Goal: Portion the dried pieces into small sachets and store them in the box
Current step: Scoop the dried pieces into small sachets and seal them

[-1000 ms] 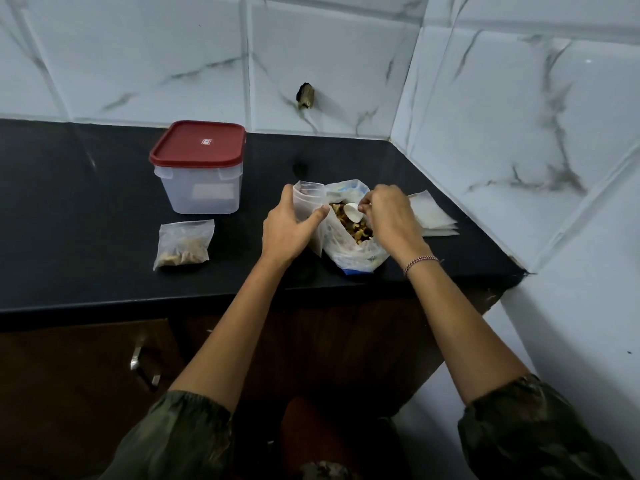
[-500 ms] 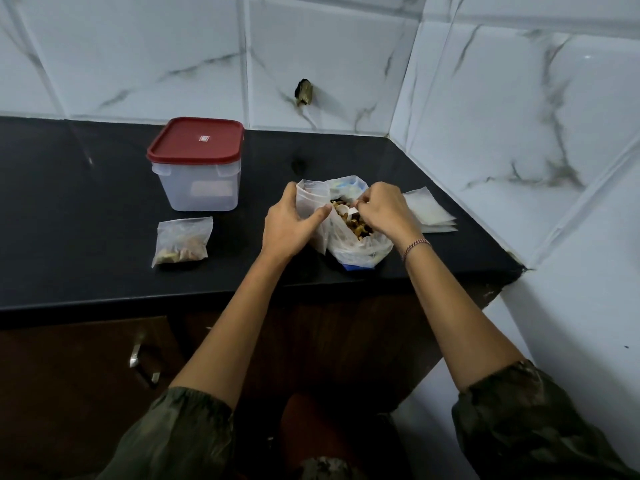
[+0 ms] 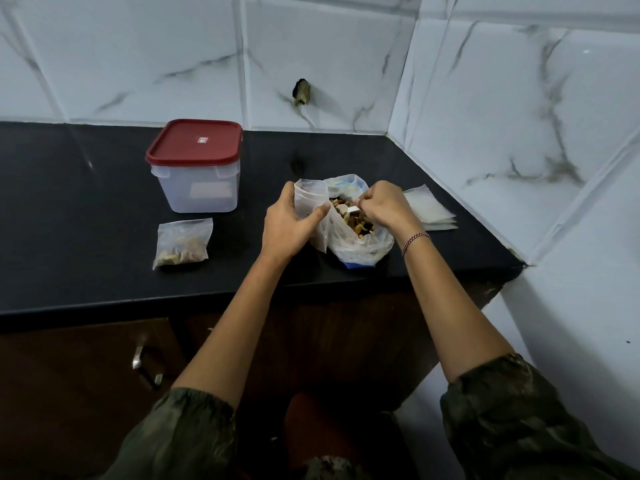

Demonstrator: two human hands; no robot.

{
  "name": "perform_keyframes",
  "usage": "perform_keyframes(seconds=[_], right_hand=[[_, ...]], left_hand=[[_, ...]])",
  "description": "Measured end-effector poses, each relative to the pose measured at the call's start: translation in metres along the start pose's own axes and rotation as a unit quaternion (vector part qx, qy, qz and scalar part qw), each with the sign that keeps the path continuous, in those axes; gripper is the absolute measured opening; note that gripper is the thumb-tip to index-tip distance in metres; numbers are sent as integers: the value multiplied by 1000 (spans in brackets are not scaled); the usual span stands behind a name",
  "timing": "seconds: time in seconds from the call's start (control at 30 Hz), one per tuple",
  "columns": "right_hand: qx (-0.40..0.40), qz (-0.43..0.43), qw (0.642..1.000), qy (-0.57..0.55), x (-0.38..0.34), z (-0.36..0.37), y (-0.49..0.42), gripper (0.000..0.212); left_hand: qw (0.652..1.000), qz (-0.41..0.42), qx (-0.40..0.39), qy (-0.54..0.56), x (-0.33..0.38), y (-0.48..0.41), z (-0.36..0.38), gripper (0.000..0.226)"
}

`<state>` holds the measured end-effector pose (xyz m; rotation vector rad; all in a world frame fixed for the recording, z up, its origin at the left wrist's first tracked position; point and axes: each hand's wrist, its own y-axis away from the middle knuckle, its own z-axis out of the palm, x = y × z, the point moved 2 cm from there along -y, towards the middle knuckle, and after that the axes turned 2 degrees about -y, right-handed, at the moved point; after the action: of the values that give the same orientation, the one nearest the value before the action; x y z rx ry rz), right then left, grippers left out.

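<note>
On the black counter (image 3: 86,216) stands a large clear bag (image 3: 360,249) of brown and white dried pieces (image 3: 353,220). My left hand (image 3: 289,223) grips a small empty sachet (image 3: 308,197) upright beside the bag's left side, thumb across its front. My right hand (image 3: 384,206) is curled inside the bag's mouth and pinches a small white scoop or piece (image 3: 348,211); which one, I cannot tell. A filled sachet (image 3: 181,242) lies flat to the left. Behind it stands a clear box (image 3: 197,188) with its red lid (image 3: 194,142) on.
A stack of flat empty sachets (image 3: 427,209) lies right of the bag, near the tiled side wall. The counter's front edge runs just below the bag, with dark cabinet doors and a metal handle (image 3: 143,365) underneath. A dark hole (image 3: 301,91) marks the back tiles.
My right hand has dipped lower into the bag of pieces. My left hand and the sachet it holds have stayed where they were.
</note>
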<state>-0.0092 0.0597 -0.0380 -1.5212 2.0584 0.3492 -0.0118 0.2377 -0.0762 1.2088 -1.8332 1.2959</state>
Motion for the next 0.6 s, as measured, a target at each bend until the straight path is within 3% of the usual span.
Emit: perform_keyframes(seconds=[0.23, 0.47, 0.6], right_hand=[[70, 2, 992, -104, 14, -14, 12, 20], [53, 51, 945, -320, 15, -27, 25, 14], [28, 32, 918, -395, -1, -33, 34, 7]], left_hand=[[998, 4, 33, -60, -1, 0, -2, 40], [997, 14, 50, -53, 1, 1, -5, 47], [999, 19, 33, -39, 0, 0, -4, 52]])
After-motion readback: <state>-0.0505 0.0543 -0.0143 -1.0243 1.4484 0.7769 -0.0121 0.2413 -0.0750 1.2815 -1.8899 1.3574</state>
